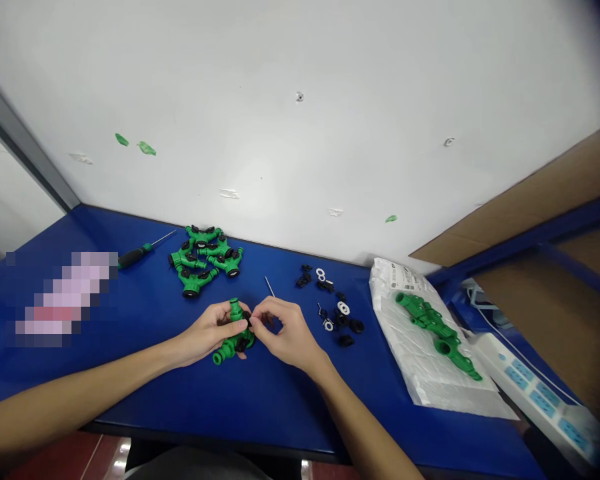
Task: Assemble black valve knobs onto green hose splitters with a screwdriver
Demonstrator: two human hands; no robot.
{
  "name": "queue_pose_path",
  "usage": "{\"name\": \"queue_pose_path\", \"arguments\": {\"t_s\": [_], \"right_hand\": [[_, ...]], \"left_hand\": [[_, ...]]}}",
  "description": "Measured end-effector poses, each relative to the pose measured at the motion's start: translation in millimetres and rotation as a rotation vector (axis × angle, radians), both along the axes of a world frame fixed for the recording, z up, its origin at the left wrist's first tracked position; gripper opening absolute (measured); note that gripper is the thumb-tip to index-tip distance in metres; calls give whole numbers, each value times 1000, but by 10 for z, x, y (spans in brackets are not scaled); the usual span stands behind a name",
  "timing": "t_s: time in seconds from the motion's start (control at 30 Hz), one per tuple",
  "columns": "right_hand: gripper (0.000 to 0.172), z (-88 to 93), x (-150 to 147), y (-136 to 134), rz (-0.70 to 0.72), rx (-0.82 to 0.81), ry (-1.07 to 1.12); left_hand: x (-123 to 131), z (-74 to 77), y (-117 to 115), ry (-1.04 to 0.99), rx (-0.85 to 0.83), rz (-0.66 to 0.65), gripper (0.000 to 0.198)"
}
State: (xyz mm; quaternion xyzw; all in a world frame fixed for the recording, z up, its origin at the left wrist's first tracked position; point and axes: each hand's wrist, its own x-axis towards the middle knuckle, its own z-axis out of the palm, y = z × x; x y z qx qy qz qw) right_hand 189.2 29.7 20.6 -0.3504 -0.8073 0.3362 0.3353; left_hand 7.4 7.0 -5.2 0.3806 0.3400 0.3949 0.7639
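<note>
A green plastic hose splitter (pixel 237 344) was held firmly in the left hand (pixel 206 333) at lower centre, while a small black part (pixel 247 319) was seemingly pinched by the right hand (pixel 286 332).

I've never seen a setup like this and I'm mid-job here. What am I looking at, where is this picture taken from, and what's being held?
There is no machine here: these are a person's two bare hands, seen from one camera worn on the head, looking forward and down. The left hand holds a green plastic hose connector, and the right hand appears to pinch a small black part against it. The surface is a blue table. On it lie a pile of similar green connectors, a green-and-black screwdriver, a thin metal rod, scattered small black and white parts, and a long green plastic part on a clear plastic bag. A power strip sits further right.
</note>
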Motion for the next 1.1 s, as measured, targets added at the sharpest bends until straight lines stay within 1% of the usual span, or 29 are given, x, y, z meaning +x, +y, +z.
{"name": "queue_pose_path", "arguments": {"t_s": [0.1,0.17,0.27,0.33,0.37,0.4,0.43,0.5,0.6,0.67,0.77,0.87,1.1], "right_hand": [[29,21,39,33,-44,21,-85],[32,54,142,87,-119,27,-210],[24,54,342,170,-237,-5,-510],[19,12,445,207,-259,-59,-672],[15,-12,481,220,-263,-80,-701],[11,-29,508,230,-267,-92,-685],[8,-37,532,239,-274,-98,-622],[13,-18,583,252,-302,-111,-389],[24,72,687,244,-349,-135,-8],[24,130,748,218,-351,-126,107],[19,172,778,169,-317,-71,113],[16,175,745,140,-271,-23,81],[16,171,698,131,-233,13,32]], "left_hand": [[1,8,-5,11,0,-3,26],[2,10,0,4,-12,3,27],[-3,14,23,2,-40,37,29],[-13,24,47,1,-47,57,29],[-20,32,61,0,-43,63,29],[-29,40,74,1,-36,70,28],[-40,49,87,2,-29,77,27],[-63,65,111,10,-17,96,27],[-94,75,144,32,-18,127,28],[-108,70,162,53,-18,149,28],[-115,56,179,79,-6,172,29],[-108,48,177,95,-4,174,32],[-84,78,158,113,-29,139,38]]}}
